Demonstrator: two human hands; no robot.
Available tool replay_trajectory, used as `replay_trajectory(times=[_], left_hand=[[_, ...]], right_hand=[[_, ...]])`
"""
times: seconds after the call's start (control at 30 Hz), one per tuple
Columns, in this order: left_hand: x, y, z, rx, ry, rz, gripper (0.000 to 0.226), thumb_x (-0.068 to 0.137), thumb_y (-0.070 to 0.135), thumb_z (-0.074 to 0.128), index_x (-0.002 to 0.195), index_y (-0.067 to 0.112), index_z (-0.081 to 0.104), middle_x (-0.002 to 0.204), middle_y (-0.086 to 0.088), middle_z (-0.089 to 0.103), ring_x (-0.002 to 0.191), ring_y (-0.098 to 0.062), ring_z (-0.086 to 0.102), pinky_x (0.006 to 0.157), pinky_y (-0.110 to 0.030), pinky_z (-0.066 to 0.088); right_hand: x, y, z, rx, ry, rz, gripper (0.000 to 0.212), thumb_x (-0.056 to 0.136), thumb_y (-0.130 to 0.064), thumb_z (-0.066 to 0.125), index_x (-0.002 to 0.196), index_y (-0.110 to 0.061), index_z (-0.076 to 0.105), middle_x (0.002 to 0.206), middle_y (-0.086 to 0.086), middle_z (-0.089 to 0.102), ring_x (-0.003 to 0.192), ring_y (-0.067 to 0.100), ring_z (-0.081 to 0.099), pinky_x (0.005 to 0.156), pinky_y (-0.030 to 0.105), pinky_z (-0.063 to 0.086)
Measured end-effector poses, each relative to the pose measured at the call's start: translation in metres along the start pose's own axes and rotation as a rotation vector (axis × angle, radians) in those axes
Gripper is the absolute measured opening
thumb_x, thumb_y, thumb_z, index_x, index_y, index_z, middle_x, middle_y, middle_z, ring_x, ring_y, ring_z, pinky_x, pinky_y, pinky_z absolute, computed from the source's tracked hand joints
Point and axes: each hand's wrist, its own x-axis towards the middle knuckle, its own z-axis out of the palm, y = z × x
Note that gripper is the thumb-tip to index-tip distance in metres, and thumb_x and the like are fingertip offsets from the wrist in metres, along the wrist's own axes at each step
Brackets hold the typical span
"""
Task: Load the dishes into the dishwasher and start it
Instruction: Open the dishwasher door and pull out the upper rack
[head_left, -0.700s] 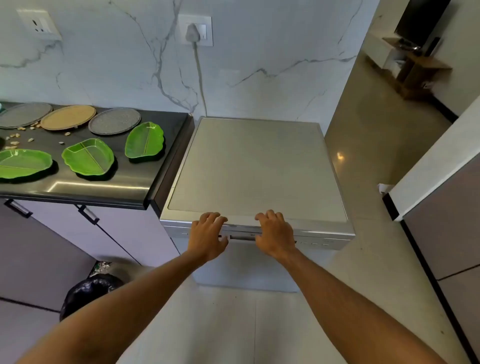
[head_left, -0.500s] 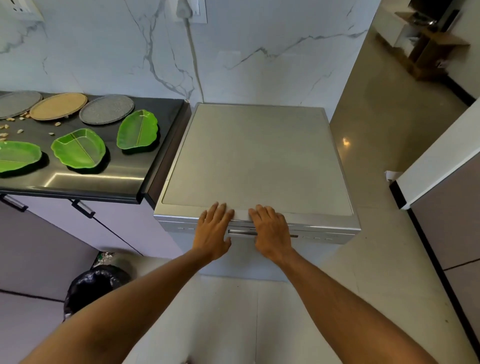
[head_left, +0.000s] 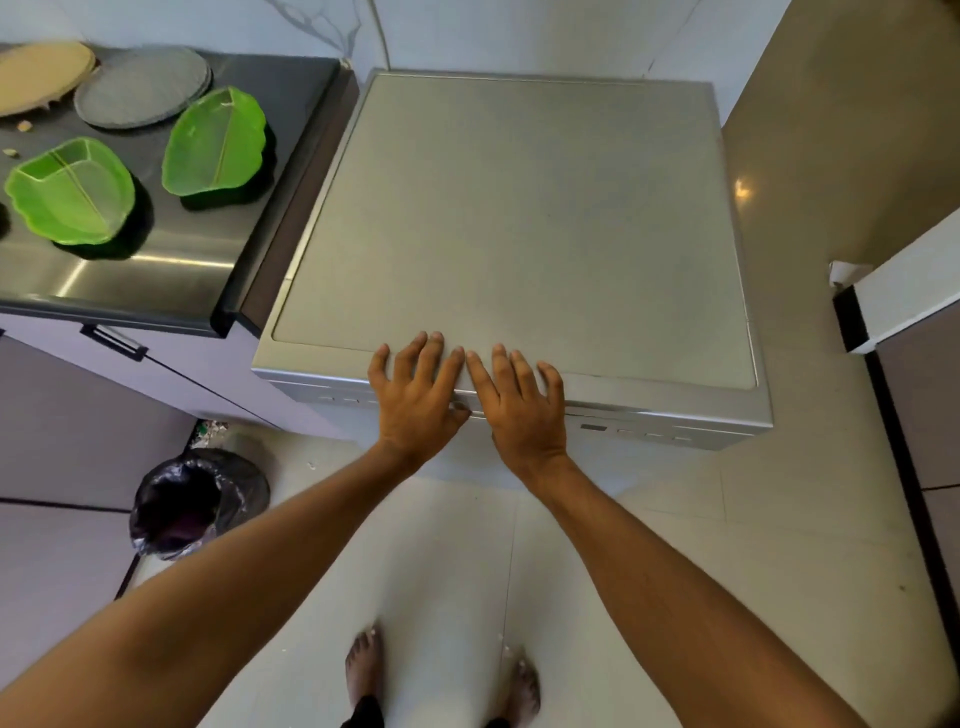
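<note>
Left hand (head_left: 415, 400) and right hand (head_left: 522, 410) lie flat, fingers spread, on the dishwasher (head_left: 519, 208) front edge, thumbs seemingly underneath.

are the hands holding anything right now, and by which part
Nothing held: left hand and right hand rest, fingers straight, on the top front edge of the dishwasher.
</note>
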Motion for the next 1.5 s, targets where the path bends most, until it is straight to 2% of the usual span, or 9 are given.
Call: replay_trajectory(times=[0.2, 0.37, 0.57, 0.93, 1.0, 1.13, 1.3, 1.4, 1.5], left_hand=[[0.000, 0.000, 0.002, 0.017, 0.028, 0.003, 0.064, 0.067, 0.044, 0.081, 0.121, 0.016, 0.062, 0.128, -0.013, 0.062, 0.122, -0.033, 0.054, 0.101, -0.059, 0.035], [0.002, 0.002, -0.004, 0.004, -0.009, -0.007, 0.064, 0.064, 0.035, 0.078, 0.122, 0.015, 0.061, 0.127, -0.014, 0.062, 0.123, -0.034, 0.054, 0.102, -0.059, 0.033], [-0.001, 0.007, -0.006, 0.038, -0.081, 0.010, 0.066, 0.070, 0.034, 0.074, 0.129, 0.011, 0.056, 0.134, -0.016, 0.057, 0.132, -0.034, 0.047, 0.110, -0.067, 0.022], [-0.006, 0.008, 0.007, -0.056, 0.101, 0.075, 0.073, 0.067, 0.041, 0.082, 0.129, 0.010, 0.055, 0.126, -0.006, 0.059, 0.117, -0.024, 0.052, 0.100, -0.047, 0.032], [-0.006, 0.011, 0.008, -0.096, 0.152, 0.121, 0.078, 0.066, 0.036, 0.085, 0.132, 0.011, 0.051, 0.125, -0.004, 0.057, 0.114, -0.023, 0.050, 0.097, -0.043, 0.032], [-0.004, 0.022, 0.011, -0.146, 0.203, 0.174, 0.077, 0.072, 0.023, 0.080, 0.139, 0.008, 0.044, 0.119, -0.003, 0.052, 0.105, -0.023, 0.049, 0.093, -0.038, 0.034], [-0.003, 0.022, 0.016, -0.118, 0.220, 0.221, 0.069, 0.073, 0.022, 0.067, 0.136, 0.010, 0.044, 0.113, -0.004, 0.058, 0.098, -0.022, 0.045, 0.090, -0.041, 0.034], [-0.008, 0.023, 0.021, -0.108, 0.264, 0.216, 0.068, 0.073, 0.029, 0.056, 0.137, 0.007, 0.048, 0.114, -0.005, 0.060, 0.100, -0.024, 0.049, 0.090, -0.043, 0.035], [-0.010, 0.016, 0.027, -0.048, 0.256, 0.285, 0.083, 0.071, 0.035, 0.062, 0.145, 0.002, 0.041, 0.127, -0.011, 0.058, 0.115, -0.028, 0.050, 0.104, -0.055, 0.032]], right_hand=[[0.001, 0.001, 0.003, -0.005, 0.077, -0.023, 0.038, 0.106, -0.010, 0.041, 0.139, -0.021, 0.057, 0.126, 0.007, 0.065, 0.113, 0.023, 0.064, 0.094, 0.042, 0.051], [0.004, 0.000, 0.003, -0.032, 0.111, -0.028, 0.041, 0.107, -0.009, 0.033, 0.137, -0.021, 0.058, 0.125, 0.007, 0.065, 0.112, 0.023, 0.064, 0.095, 0.044, 0.051], [0.005, 0.000, 0.006, -0.024, 0.160, -0.027, 0.036, 0.106, -0.009, 0.039, 0.134, -0.020, 0.059, 0.122, 0.006, 0.066, 0.111, 0.023, 0.065, 0.094, 0.044, 0.052], [-0.002, -0.003, 0.008, -0.078, 0.096, 0.027, 0.044, 0.100, -0.011, 0.028, 0.138, -0.014, 0.050, 0.126, 0.010, 0.060, 0.115, 0.027, 0.058, 0.101, 0.044, 0.045], [-0.003, -0.003, 0.008, -0.114, 0.097, 0.020, 0.041, 0.098, -0.012, 0.033, 0.134, -0.013, 0.052, 0.121, 0.008, 0.060, 0.113, 0.025, 0.056, 0.101, 0.042, 0.045], [-0.005, -0.008, 0.011, -0.159, 0.121, 0.087, 0.043, 0.102, -0.017, 0.022, 0.130, -0.012, 0.054, 0.119, 0.004, 0.060, 0.114, 0.023, 0.053, 0.102, 0.042, 0.044], [-0.010, -0.010, 0.026, -0.206, 0.279, 0.089, 0.030, 0.098, -0.020, 0.046, 0.127, -0.011, 0.053, 0.118, 0.005, 0.062, 0.115, 0.026, 0.059, 0.099, 0.044, 0.042], [-0.011, -0.012, 0.031, -0.274, 0.225, 0.106, 0.047, 0.087, -0.026, 0.066, 0.129, -0.010, 0.051, 0.121, 0.007, 0.061, 0.120, 0.028, 0.056, 0.105, 0.048, 0.034], [-0.013, -0.015, 0.031, -0.298, 0.108, 0.130, 0.069, 0.084, -0.039, 0.075, 0.139, -0.009, 0.048, 0.136, 0.012, 0.057, 0.136, 0.037, 0.045, 0.115, 0.060, 0.022]])
